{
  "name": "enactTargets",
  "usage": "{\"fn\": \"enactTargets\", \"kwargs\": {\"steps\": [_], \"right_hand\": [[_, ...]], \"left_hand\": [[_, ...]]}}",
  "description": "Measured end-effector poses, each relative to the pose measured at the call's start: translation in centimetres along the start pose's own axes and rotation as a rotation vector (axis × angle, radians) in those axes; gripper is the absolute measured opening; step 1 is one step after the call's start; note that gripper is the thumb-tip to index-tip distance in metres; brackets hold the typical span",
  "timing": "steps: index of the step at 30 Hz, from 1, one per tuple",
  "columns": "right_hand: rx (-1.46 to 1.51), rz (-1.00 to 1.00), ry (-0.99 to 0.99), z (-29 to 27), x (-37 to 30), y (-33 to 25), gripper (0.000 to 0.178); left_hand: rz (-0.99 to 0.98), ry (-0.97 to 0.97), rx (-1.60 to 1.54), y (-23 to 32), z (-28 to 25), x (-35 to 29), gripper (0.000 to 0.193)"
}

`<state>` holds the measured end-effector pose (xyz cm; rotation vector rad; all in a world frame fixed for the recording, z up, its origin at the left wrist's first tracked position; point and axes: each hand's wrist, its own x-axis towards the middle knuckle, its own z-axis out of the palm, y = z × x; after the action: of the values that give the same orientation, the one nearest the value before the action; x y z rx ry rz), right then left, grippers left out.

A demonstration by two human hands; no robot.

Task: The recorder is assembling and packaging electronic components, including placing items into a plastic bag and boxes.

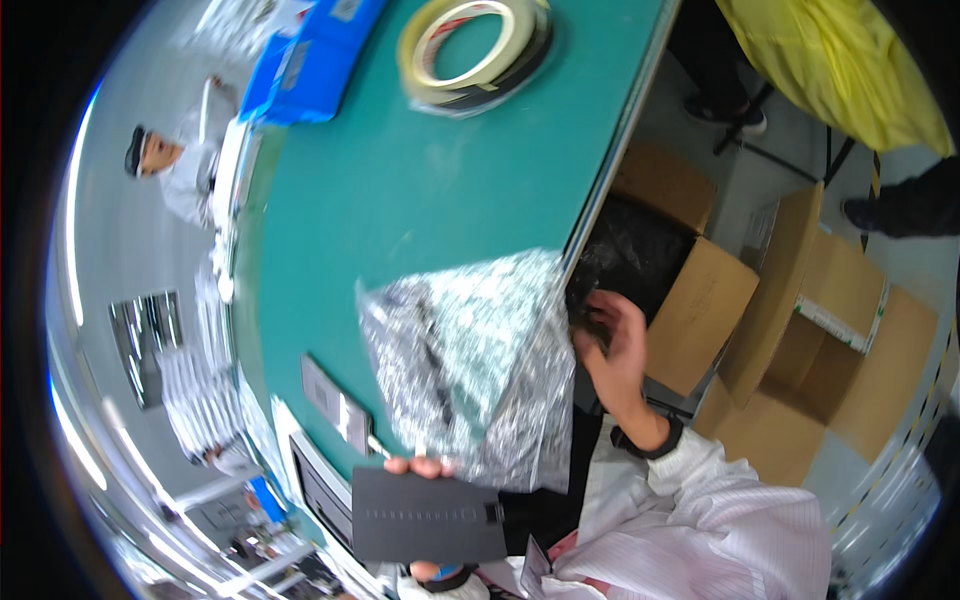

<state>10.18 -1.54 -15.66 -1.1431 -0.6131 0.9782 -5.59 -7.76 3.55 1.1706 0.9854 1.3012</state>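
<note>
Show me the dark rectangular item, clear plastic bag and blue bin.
Dark rectangular item (pixel 428 527): head view, broad face.
Clear plastic bag (pixel 475 370): head view, crinkled middle.
Blue bin (pixel 325 72): head view, wall.

Small pale lettering (pixel 420 514) crosses the dark grey rectangular panel (pixel 430 540), red print (pixel 437 42) lines the cream tape roll (pixel 517 45), and pale labels (pixel 295 66) sit on the blue bin (pixel 325 80).

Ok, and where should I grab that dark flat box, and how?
Probably by its two long edges, coming from underneath. The dark flat box has a broad, flat face with little to pinch, and the left hand holds it that way, showing past both long edges.
</note>
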Motion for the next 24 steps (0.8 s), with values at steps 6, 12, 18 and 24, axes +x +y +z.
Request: {"fn": "enactTargets", "kwargs": {"steps": [6, 12, 18, 24], "right_hand": [[-0.795, -0.924, -0.693, -0.5, 2.7, -15.0, 0.025], [-0.454, -0.772, -0.781, 4.7, 7.2, -20.4, 0.011], [-0.536, -0.743, -0.700, 11.2, 10.6, -22.6, 0.017], [-0.061, -0.566, -0.187, 22.0, 7.9, -19.0, 0.010]], "left_hand": [[0.003, 0.008, -0.129, -1.5, 0.2, -0.5, 0.101], [0.026, 0.083, -0.298, -1.0, 0.2, -1.0, 0.092], [0.085, 0.068, -0.374, -0.8, 0.1, -1.5, 0.079], [0.167, 0.012, -0.340, 1.3, -4.1, -3.5, 0.069]]}}
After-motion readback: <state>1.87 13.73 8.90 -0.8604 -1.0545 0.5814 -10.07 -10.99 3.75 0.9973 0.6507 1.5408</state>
